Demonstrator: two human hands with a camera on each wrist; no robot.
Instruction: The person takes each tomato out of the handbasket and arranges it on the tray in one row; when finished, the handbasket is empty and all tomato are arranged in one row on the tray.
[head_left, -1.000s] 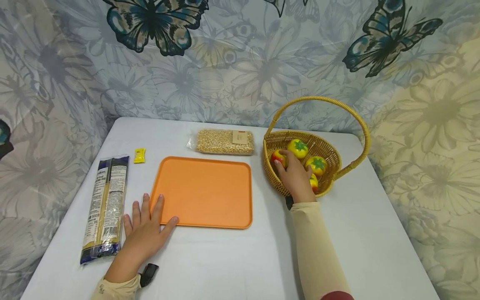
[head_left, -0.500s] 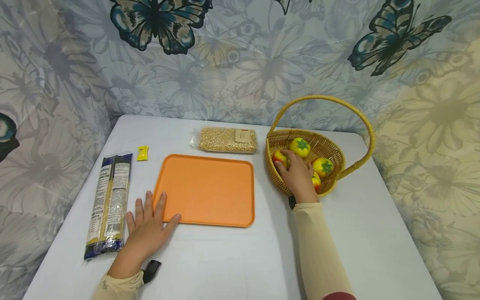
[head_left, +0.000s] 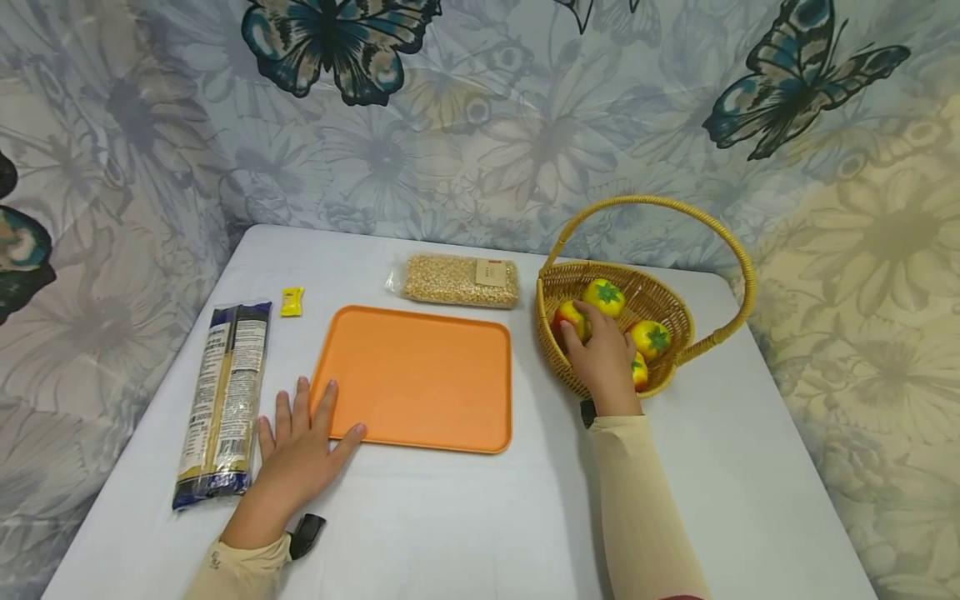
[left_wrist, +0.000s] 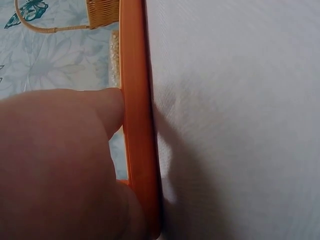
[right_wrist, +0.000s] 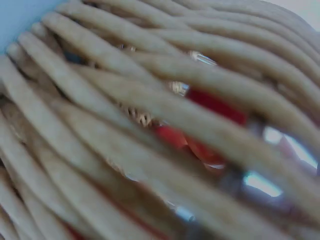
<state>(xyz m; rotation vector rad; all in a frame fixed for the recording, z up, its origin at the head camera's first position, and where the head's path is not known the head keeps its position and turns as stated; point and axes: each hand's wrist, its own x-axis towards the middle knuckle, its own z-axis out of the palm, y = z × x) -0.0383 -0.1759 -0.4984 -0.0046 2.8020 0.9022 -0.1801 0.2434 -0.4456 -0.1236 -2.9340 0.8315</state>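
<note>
My right hand (head_left: 602,362) reaches into a wicker basket (head_left: 553,354) at the right, its thumb and fingers around a yellow-red tomato-like fruit (head_left: 570,319). Several similar fruits lie in there, among them one at the back (head_left: 604,297) and one to the right (head_left: 650,339), with green star-shaped tops. Basket weave (right_wrist: 165,110) fills the right wrist view and hides that hand. My left hand (head_left: 300,462) lies with fingers spread over the near left corner of an orange tray (head_left: 420,375). Its thumb touches the tray's rim (left_wrist: 136,110) in the left wrist view.
Left of the tray lies a long clear-and-blue pack of pale sticks (head_left: 223,404). A small yellow packet (head_left: 292,302) sits above it. Behind the tray is a clear bag of pale grains (head_left: 450,279). The basket's tall handle (head_left: 738,258) arches over it.
Both hands keep nearly the same places, the right one still at the same fruit. The head view has shifted slightly, so everything sits a little further right in it.
</note>
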